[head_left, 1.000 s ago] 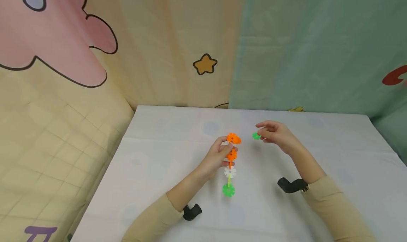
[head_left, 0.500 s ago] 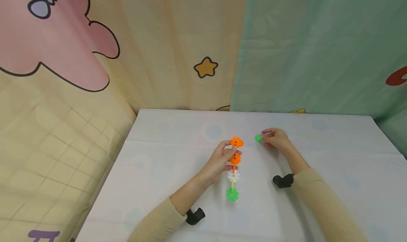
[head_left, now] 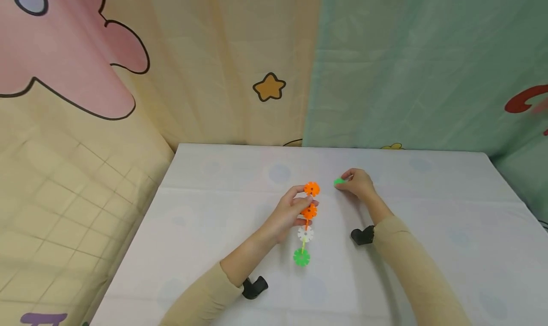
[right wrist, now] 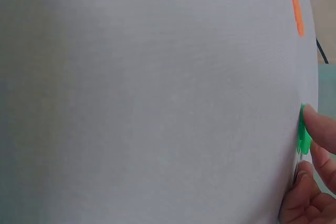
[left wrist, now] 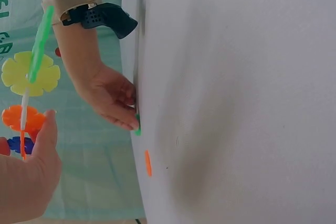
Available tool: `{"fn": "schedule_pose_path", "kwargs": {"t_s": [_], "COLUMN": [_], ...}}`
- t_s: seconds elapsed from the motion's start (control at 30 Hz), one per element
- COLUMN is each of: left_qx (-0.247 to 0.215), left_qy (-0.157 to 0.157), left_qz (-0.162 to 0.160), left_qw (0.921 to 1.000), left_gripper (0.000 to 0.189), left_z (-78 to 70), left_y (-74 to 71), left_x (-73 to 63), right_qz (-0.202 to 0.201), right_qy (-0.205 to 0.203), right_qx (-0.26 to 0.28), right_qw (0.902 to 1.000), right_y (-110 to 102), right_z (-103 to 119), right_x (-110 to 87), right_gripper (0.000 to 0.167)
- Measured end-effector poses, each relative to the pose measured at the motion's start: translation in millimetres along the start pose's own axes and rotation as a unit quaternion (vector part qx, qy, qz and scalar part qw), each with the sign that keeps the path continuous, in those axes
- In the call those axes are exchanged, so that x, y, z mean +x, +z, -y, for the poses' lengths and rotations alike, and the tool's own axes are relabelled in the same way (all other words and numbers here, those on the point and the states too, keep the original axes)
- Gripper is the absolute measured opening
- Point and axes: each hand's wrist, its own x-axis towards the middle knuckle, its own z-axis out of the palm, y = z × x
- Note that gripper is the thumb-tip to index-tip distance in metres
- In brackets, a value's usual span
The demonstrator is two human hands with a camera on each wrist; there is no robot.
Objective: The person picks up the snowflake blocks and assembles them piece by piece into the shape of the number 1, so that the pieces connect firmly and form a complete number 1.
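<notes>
My left hand (head_left: 284, 216) grips a chain of interlocking notched plastic discs (head_left: 306, 233) near its upper end, holding it above the table. In the head view the chain runs from orange at the top through white and pale yellow to a green disc (head_left: 301, 257) at the bottom. A yellow flower-shaped disc (left wrist: 31, 74) and a small blue one (left wrist: 21, 144) show in the left wrist view. To the right, my right hand (head_left: 358, 182) pinches a green disc (right wrist: 304, 135) between thumb and finger, low at the table surface.
A loose orange disc (right wrist: 297, 13) lies on the white-covered table (head_left: 214, 221) near the green one; in the head view it seems hidden behind the chain. Printed curtains (head_left: 239, 54) stand behind the table. Black wrist mounts (head_left: 255, 288) stick out from both sleeves.
My right hand has moved slightly left and lower with the green disc, which now looks flatter. The left hand keeps its grip on the chain; the view has shifted a little.
</notes>
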Motion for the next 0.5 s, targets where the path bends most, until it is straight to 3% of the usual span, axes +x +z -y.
{"fn": "schedule_pose_path", "kwargs": {"t_s": [0.3, 0.5], "left_qx": [-0.029, -0.032], "left_qy": [-0.012, -0.015], "left_qz": [0.000, -0.010], "left_qw": [0.9995, 0.9993], "left_gripper": [0.035, 0.031], "left_z": [1.3, 2.4], "left_y": [1.1, 2.1], "left_x": [0.8, 2.4], "right_qz": [0.019, 0.047], "right_qy": [-0.027, -0.014], "right_qx": [0.025, 0.071], "right_qw": [0.9991, 0.9962], "right_y": [1.1, -1.4], "right_z": [-2.6, -6.1], "right_x": [-0.1, -0.6], "right_gripper": [0.033, 0.033]}}
